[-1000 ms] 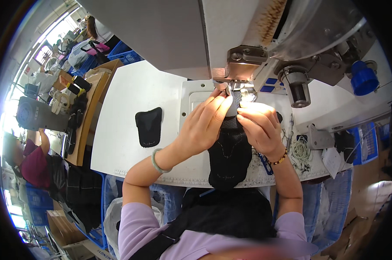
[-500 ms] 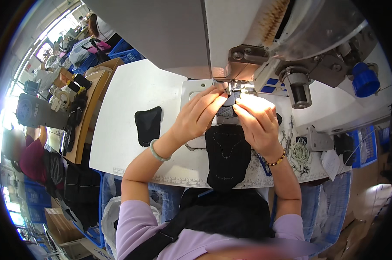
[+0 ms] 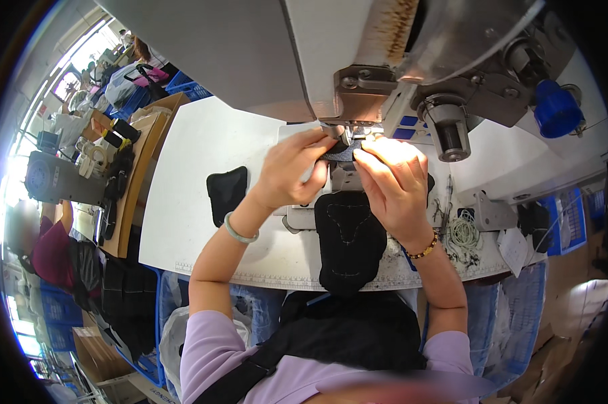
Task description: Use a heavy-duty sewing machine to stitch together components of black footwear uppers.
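Under a large grey-white sewing machine, whose lamp lights the stitching area, a white table spreads out with a ruled near edge. On it, before the machine, lies a long black panel with pale stitch lines, its lower end reaching the table's edge. The left hand and right hand meet beyond that panel; farther left lies a shorter black panel, untouched. Between the hands, close by the needle area, is a small dark piece: the left thumb and fingers close on its left end, a gap showing toward the palm, while the right fingertips pinch its right end. Exactly how firmly they grip cannot be told. The step in hand appears to be lining this piece up for sewing; the next move would call for holding it flat and square, fingertips clear of the needle. A coil of pale cord sits right of the hands.
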The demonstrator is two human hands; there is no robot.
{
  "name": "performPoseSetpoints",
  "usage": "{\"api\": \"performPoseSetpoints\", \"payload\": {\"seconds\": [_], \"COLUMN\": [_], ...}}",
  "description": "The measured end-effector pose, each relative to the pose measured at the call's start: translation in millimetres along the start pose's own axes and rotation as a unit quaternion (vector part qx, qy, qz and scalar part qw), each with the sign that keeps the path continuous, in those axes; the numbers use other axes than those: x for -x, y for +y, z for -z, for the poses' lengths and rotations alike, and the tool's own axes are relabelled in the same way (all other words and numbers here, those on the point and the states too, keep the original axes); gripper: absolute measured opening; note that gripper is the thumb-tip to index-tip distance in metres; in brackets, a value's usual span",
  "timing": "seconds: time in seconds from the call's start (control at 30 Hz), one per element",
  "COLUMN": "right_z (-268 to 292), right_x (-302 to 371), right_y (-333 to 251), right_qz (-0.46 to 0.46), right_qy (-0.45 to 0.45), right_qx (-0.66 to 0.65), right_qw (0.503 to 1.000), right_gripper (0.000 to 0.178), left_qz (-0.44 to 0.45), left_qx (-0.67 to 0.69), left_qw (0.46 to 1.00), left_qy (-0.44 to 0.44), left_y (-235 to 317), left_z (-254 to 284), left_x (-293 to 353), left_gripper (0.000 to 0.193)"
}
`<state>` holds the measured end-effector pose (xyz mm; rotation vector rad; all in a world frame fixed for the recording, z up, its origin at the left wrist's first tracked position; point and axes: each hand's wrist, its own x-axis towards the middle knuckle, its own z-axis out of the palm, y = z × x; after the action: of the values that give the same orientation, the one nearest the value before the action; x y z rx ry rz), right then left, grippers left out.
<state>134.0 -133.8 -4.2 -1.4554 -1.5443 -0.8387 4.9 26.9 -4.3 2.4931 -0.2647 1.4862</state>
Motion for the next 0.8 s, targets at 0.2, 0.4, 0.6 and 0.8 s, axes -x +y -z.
{"api": "performPoseSetpoints", "payload": {"seconds": [0.2,0.4,0.6,0.8], "right_z": [2,1,1,-2], "right_x": [-5,-1,-2,3], "right_y": [-2,6,7,3], "right_qz": [-0.027,-0.046,-0.048,-0.018], "right_qy": [-0.009,-0.003,-0.001,0.029], "right_qx": [-0.009,-0.061,-0.065,-0.055], "right_qw": [1.0,0.997,0.997,0.998], "right_gripper": [0.022,0.023,0.025,0.028], "left_qz": [0.335,0.573,0.52,0.548], "left_qx": [0.196,0.518,0.586,0.565], "left_qw": [0.921,0.624,0.605,0.615], "left_qy": [-0.019,-0.12,-0.142,-0.045], "left_y": [-33,-33,-31,-14], "left_z": [-4,3,8,4], "left_x": [-21,-30,-29,-24], "left_gripper": [0.026,0.022,0.026,0.027]}}
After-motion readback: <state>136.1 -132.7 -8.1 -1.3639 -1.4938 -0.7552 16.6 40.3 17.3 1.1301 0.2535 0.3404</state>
